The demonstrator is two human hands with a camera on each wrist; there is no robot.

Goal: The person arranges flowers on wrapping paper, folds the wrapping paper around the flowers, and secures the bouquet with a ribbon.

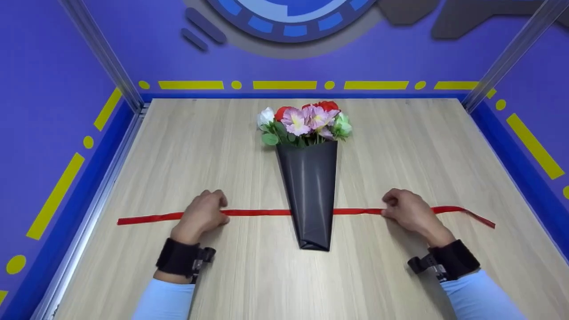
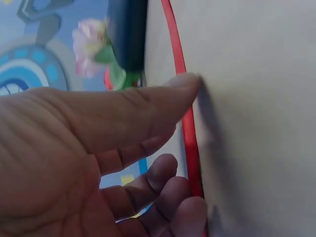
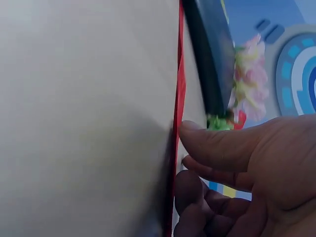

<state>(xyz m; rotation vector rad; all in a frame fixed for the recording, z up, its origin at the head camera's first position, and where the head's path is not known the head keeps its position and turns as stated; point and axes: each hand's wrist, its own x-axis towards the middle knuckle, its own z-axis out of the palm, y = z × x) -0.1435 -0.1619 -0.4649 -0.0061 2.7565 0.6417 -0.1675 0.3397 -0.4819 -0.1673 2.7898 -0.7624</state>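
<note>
A bouquet wrapped in black paper (image 1: 309,191) lies on the table with its flowers (image 1: 306,120) toward the back wall: pink, red, white and pale green heads. A red ribbon (image 1: 255,213) runs sideways and passes beneath the lower half of the wrap. To the left of the bouquet, my left hand (image 1: 202,215) hovers over the ribbon, thumb across it and fingers loosely bent, a gap between them. On the other side my right hand (image 1: 409,211) has its thumb tip (image 3: 190,129) right at the ribbon's edge, other fingers bent and apart from the thumb.
The wooden table (image 1: 364,275) is bounded by blue-purple panels (image 1: 444,58) at the back and both sides. Metal posts (image 1: 502,58) stand at the back corners. A black strap with a small camera sits on each wrist. The ribbon's right end curves toward the front.
</note>
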